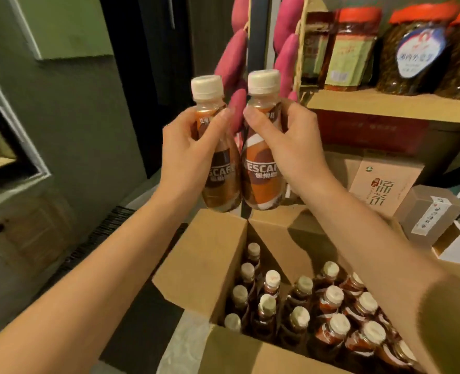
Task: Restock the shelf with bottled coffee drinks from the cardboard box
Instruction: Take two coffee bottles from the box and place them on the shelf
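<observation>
My left hand [188,147] grips a brown-labelled coffee bottle [219,182] with a cream cap, held upright above the box. My right hand [285,141] grips a second, orange-labelled coffee bottle [261,182] right beside it; the two bottles nearly touch. Below them stands the open cardboard box [204,268], flaps up, with several capped coffee bottles [328,300] upright inside. The wooden shelf [390,106] rises at the right, just beyond my right hand.
Large red-lidded jars [412,49] fill the upper shelf board. Tea cartons [382,184] and a small brown box [428,214] sit on the lower level. Pink sausage-like items [237,58] hang on a dark post behind the bottles. A grey wall and cabinet are at the left.
</observation>
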Demonstrator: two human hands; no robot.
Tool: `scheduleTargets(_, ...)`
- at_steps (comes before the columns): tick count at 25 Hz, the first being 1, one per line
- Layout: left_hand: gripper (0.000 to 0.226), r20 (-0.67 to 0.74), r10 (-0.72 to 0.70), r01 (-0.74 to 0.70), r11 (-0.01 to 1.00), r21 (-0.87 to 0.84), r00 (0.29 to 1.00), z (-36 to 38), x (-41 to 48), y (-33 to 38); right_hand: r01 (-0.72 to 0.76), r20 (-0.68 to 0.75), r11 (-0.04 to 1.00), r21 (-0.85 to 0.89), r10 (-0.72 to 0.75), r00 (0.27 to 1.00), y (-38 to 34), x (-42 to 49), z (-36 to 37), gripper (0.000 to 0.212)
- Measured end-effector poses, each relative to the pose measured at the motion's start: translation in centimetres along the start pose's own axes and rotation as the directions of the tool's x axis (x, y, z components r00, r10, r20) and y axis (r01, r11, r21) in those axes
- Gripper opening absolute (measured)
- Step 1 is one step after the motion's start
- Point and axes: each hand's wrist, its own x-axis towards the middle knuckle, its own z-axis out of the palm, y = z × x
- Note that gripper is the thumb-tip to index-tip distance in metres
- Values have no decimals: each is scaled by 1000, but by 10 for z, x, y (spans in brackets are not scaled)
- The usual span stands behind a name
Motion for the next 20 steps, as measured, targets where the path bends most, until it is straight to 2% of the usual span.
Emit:
scheduleTargets(4,13,-114,21,-16,999,42,993,-113,13,35,32,232,988,151,-67,970,-67,15,80,4)
scheduleTargets(9,23,-326,25,27,988,154,945,-287,-20,55,37,400,950,310,-166,901,-144,-17,229,7)
scheduleTargets(13,17,-443,12,96,971,220,897,-427,-61,69,-4,473,920,392,-198,859,-204,-61,356,11)
scheduleTargets(17,16,-514,31,153,937,313,858,-584,-102,90,-102,534,873,477,-195,823,-280,-115,492,30)
scheduleTargets(20,9,-574,29,208,916,342,818,-683,-128,100,-158,595,846,509,-213,775,-329,-149,587,25)
